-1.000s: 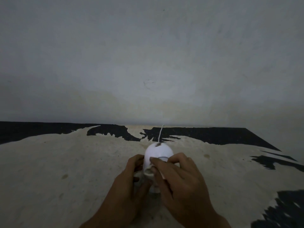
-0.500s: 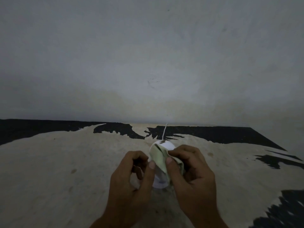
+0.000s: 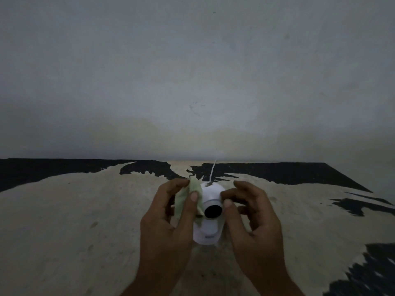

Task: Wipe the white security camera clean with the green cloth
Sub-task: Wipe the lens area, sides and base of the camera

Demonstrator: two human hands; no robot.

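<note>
The white security camera [image 3: 210, 228] stands upright on the worn beige and black surface, its round black lens [image 3: 213, 211] facing me. My left hand [image 3: 168, 223] pinches the pale green cloth [image 3: 193, 189] against the camera's left side, thumb on the cloth. On the other side, my right hand [image 3: 254, 218] has its thumb and fingertips on the white head. A thin white cable [image 3: 212, 171] runs from the top of the camera back to the wall.
A plain grey wall [image 3: 196, 82] rises just behind the surface. The surface [image 3: 85, 210] has beige worn patches over black, with a right edge [image 3: 350, 180] slanting away at the far right.
The green cloth went from my right hand, over the camera's front, to my left hand at its left side. The lens is now uncovered and faces me.
</note>
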